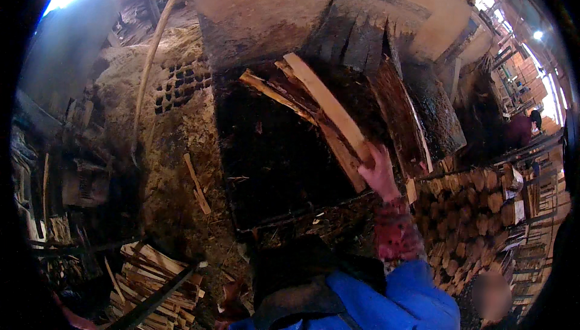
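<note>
Dark kiln mouth [272, 148], right hand [379, 173] gripping wood slats [329, 109]

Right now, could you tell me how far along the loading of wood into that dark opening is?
Done: several split pale wood slats already lean inside the dark furnace opening. In hand: the right hand holds a long pale plank angled in. Left: a pile of split sticks and stacked logs remain outside.

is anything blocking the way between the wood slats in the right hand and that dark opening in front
Nothing visible blocks it. The right hand grips the long wood slats at their lower end, and their far ends already lie across the dark opening. Only dark space shows beneath them; how deep or full the opening is cannot be told.
</note>
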{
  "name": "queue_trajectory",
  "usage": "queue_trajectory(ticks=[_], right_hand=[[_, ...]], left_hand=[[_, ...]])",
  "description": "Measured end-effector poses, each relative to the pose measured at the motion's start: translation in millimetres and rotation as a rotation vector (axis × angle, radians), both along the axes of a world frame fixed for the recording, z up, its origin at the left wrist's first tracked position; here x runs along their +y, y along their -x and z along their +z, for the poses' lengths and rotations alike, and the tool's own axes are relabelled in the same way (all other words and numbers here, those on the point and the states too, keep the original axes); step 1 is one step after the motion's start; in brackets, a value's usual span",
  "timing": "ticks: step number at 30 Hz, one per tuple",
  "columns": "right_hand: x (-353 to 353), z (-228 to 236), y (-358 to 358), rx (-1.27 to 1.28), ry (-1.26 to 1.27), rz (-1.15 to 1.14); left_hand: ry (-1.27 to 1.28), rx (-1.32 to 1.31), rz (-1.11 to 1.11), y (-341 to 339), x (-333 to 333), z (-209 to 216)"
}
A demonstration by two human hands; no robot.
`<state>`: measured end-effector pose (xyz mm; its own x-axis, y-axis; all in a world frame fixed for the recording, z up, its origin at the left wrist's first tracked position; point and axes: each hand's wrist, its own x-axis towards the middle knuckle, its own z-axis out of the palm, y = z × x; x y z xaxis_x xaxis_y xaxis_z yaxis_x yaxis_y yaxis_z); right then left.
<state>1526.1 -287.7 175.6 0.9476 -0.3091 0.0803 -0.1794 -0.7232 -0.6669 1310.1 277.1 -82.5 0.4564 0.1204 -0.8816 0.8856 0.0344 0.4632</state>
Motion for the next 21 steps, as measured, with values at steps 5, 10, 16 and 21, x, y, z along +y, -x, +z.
queue_trajectory(ticks=[5,10,16,21], right_hand=[[-53.4,-23.6,-79.2,0.214,0.492,0.067],[-36.4,-25.7,-141.0,0.285,0.164,0.101],[-33.1,-40.3,-142.3,0.375,0.316,0.007],[5.5,-31.0,-119.7,0.353,0.318,0.038]], left_hand=[[0.144,0.026,0.039,-7.6,2.2,22.8],[0.037,0.074,0.226,24.3,29.8,6.9],[-0.246,-0.199,-0.279,12.0,22.6,51.5],[-0.097,-0.281,-0.223,-42.9,13.1,86.9]])
